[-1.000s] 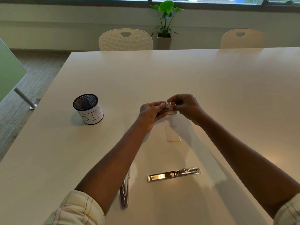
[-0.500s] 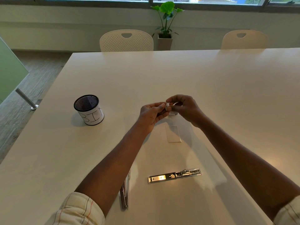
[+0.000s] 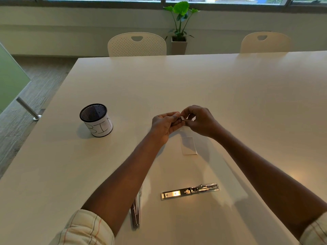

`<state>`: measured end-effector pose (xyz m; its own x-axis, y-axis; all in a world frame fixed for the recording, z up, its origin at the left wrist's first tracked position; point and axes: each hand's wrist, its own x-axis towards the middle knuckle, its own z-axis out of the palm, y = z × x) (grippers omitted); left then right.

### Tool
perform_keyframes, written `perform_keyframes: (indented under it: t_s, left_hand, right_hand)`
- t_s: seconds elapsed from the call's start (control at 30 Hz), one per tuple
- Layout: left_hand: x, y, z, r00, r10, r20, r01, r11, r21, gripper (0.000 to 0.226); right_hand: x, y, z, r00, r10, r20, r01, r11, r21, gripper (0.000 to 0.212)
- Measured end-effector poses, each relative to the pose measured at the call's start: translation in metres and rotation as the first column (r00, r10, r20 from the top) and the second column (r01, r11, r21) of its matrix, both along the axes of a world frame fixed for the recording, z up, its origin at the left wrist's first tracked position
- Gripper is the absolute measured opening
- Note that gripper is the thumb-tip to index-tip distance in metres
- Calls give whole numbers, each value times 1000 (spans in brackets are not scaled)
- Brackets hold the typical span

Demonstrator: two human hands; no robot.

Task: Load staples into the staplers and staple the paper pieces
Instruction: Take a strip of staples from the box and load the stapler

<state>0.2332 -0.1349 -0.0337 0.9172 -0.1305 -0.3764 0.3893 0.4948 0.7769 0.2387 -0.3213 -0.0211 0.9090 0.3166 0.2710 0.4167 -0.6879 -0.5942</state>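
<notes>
table [image 3: 230, 89] | bin cup [image 3: 96, 120] | paper piece [image 3: 188, 145] | two opened staplers [image 3: 190, 191]

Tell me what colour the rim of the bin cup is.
Black, on the mesh bin cup's rim; head view.

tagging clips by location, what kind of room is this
Most likely an office meeting room: a long pale table with matching perforated-back chairs pushed in along its far side, a potted plant under a strip of windows, and a mesh pot marked BIN.
</notes>
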Motion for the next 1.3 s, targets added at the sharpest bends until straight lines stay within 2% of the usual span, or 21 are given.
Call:
perform_keyframes:
  t_s: [0.13, 0.23, 0.47, 0.73, 1.07, 1.3]
  left_hand:
    - [1, -2, -1, 1000, 10, -13, -10, 1000, -1, 28]
    - [2, 1, -1, 1000, 12, -22, -12, 1000, 2, 28]
    - [6, 9, -3, 996, 88, 5, -88, 990, 107, 22]
    - [4, 13, -13, 995, 101, -19, -96, 981, 166, 21]
    - [5, 14, -15, 996, 92, -18, -87, 977, 192, 20]
    - [5, 14, -16, 996, 86, -14, -81, 976, 204, 20]
  right_hand:
    - [1, 1, 1, 998, 35, 50, -29, 994, -107, 18]
    - [4, -4, -1, 998, 7, 59, -2, 996, -87, 17]
    - [14, -21, -11, 998, -41, -56, 29, 979, -202, 21]
    - [16, -17, -15, 997, -72, -40, 59, 964, -259, 27]
    - [22, -23, -22, 994, -63, -88, 39, 966, -257, 31]
    - [22, -29, -23, 990, -71, -120, 43, 974, -222, 45]
